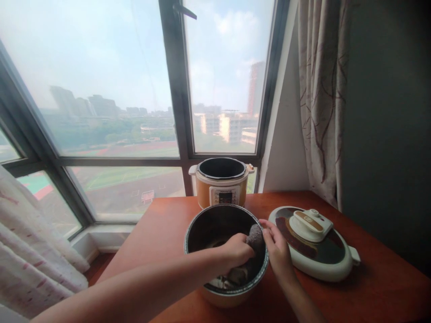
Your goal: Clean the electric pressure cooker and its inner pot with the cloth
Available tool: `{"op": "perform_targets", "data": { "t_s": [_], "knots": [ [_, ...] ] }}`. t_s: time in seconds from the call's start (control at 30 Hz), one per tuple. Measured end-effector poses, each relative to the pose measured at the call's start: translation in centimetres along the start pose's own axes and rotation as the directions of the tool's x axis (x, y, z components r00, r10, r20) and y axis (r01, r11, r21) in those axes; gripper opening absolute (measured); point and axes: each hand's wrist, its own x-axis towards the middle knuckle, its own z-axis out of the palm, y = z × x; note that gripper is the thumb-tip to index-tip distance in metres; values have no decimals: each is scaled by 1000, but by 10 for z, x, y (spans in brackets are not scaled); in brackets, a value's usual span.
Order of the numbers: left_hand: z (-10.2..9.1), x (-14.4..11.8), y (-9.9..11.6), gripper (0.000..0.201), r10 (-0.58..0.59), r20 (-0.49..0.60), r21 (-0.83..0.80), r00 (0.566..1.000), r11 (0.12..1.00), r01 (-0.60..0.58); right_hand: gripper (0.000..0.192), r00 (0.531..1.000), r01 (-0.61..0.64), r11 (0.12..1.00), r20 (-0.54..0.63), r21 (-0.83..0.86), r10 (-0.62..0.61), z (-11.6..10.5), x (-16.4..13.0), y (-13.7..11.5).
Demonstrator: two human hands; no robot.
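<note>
Beside grey-framed windows [173, 67], a reddish-brown wooden table [161, 224] is stretching left of a round black-lined pot [229, 299]; inside, the left hand [239, 250] is gripping fuzzy grey cloth [256, 237]; the right hand [278, 244] is clasping the rim [232, 292]; a round cream lid [332, 272] is lying near the right edge

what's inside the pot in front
Inside the pot, the left hand grips a gray cloth. Pale and dark patches show low down, too unclear to identify. The left forearm covers part of the inside.
</note>
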Motion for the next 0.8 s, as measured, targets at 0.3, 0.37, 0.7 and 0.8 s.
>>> {"op": "perform_targets", "data": {
  "t_s": [0.3, 0.37, 0.7, 0.8],
  "knots": [
    [-31, -18, -2, 31, 181, 273, 360, 945, 892, -275, 38, 988, -32, 997, 151, 73, 21, -5, 26, -10],
    [-44, -26, 2, 38, 186, 365, 482, 912, 800, -356, 39, 982, -65, 993, 181, 103, 45, -4, 34, -11],
    [-83, -31, 0, 41, 83, 601, 722, 795, 370, -584, 50, 964, -147, 977, 244, 151, 107, 12, 61, -8],
    [-80, -33, 3, 40, 73, 587, 736, 807, 369, -568, 51, 968, -209, 962, 174, 174, 179, 10, 53, -8]
  ]
}}
